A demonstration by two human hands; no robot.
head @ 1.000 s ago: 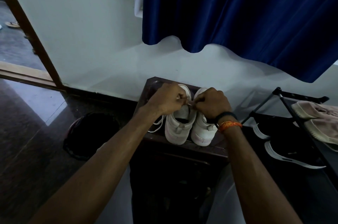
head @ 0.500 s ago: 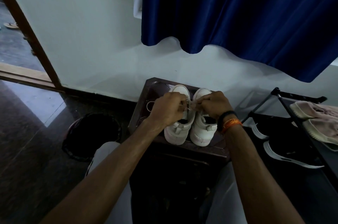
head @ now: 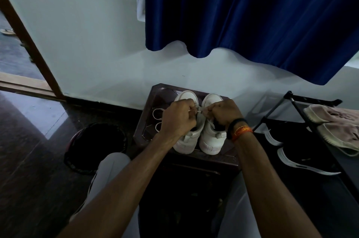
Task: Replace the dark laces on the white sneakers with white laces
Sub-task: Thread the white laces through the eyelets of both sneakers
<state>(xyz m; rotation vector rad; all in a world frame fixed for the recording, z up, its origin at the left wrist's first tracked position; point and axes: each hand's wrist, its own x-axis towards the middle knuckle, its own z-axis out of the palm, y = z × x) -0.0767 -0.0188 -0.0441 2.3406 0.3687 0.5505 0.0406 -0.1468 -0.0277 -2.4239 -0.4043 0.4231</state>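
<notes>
Your left hand (head: 177, 116) and right hand (head: 223, 112) meet over a pair of white sneakers (head: 200, 132), fingers curled, each pinching a stretch of white lace (head: 199, 110) pulled taut between them. The strand seems to run over the left shoe's tongue, though your knuckles hide the eyelets. The sneakers stand side by side, touching, toes toward the worktop's far edge and heels near its front edge. More of the lace lies in loose loops (head: 157, 118) on the dark worktop (head: 147, 121), by its left edge, just beside your left hand. Dark and orange bands (head: 240, 129) circle your right wrist. A blue curtain (head: 252, 14) hangs on the wall beyond. To the right, a rack (head: 295, 101) carries pale shoes (head: 334, 127), with dark shoes (head: 303, 158) below them.
</notes>
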